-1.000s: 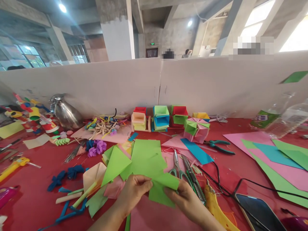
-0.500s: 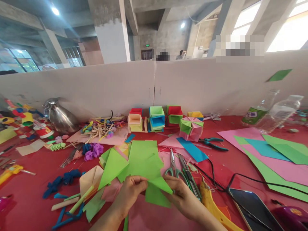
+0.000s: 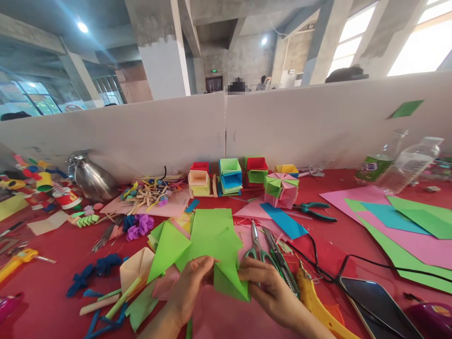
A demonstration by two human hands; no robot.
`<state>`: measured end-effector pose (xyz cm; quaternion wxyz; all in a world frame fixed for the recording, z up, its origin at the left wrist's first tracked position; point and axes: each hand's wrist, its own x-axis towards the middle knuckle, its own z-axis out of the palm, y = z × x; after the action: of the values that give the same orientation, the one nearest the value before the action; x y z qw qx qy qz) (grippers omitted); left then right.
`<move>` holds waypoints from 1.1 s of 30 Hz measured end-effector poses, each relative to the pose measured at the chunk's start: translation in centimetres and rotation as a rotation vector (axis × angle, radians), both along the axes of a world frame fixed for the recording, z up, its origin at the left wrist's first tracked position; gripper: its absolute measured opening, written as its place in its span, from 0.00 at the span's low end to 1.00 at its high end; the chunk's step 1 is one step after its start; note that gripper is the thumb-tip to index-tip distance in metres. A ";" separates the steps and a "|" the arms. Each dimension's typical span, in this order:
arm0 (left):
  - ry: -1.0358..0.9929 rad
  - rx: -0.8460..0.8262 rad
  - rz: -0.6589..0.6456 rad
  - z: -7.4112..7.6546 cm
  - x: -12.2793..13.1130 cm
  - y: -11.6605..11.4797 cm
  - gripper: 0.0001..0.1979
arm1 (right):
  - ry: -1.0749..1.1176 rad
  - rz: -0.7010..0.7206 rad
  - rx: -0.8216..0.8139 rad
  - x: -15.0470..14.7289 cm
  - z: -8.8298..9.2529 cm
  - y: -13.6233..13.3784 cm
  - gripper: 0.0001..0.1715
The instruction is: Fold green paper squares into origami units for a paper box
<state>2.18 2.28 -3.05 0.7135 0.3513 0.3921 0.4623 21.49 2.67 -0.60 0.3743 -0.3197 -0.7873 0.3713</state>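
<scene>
Between my hands is a sheet of green paper (image 3: 229, 281), partly folded, with a crease slanting across it. My left hand (image 3: 194, 285) pinches its upper left corner. My right hand (image 3: 263, 287) grips the right side, thumb and fingers closed on the edge. Behind it lies a larger green paper sheet (image 3: 212, 230), and to the left a folded green piece (image 3: 167, 249). Pink paper (image 3: 219, 315) is spread beneath my hands. Scissors (image 3: 254, 238) and a box cutter (image 3: 278, 254) rest just beyond my right hand.
A yellow glue gun (image 3: 312, 301) and a phone (image 3: 377, 306) lie at the right, with a black cable across. Small paper boxes (image 3: 230, 179) line the white partition (image 3: 158, 132). Pliers (image 3: 316, 209), a steel jug (image 3: 92, 176) and plastic bottles (image 3: 411, 162) stand or lie farther back.
The right part of the held green paper has been brought down and inward, so the flap lies across the sheet. My right hand has shifted slightly downward with it.
</scene>
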 end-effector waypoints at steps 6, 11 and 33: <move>0.181 0.073 -0.017 -0.2 -0.3 0.3 0.17 | -0.058 -0.035 0.015 0.0 -0.6 -0.1 0.16; 0.221 0.084 0.135 -0.6 -0.3 0.5 0.17 | 0.094 -0.246 -0.248 0.2 -0.4 -0.1 0.18; 0.313 0.214 -0.074 -0.6 0.4 -0.3 0.16 | 0.047 -0.258 -0.331 -0.2 -0.4 0.2 0.09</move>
<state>2.60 1.98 -3.65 0.6190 0.5070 0.4337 0.4144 21.25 2.90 -0.96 0.3797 -0.4663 -0.6590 0.4519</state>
